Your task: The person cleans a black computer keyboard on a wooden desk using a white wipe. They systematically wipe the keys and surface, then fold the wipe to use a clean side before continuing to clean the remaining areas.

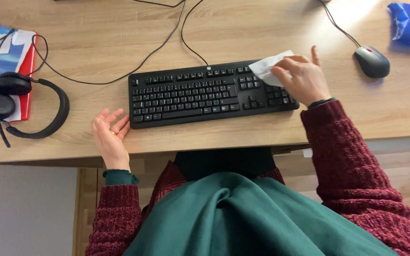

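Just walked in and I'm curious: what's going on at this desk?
A person seated at a wooden desk presses a white wipe onto the right end of a black keyboard with the right hand. The left hand rests open at the keyboard's left corner. A mouse and headset lie nearby.

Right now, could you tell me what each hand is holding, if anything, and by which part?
The right hand presses a white wipe onto the black keyboard, fingers on the wipe's near edge. The left hand holds nothing, resting open beside the keyboard.
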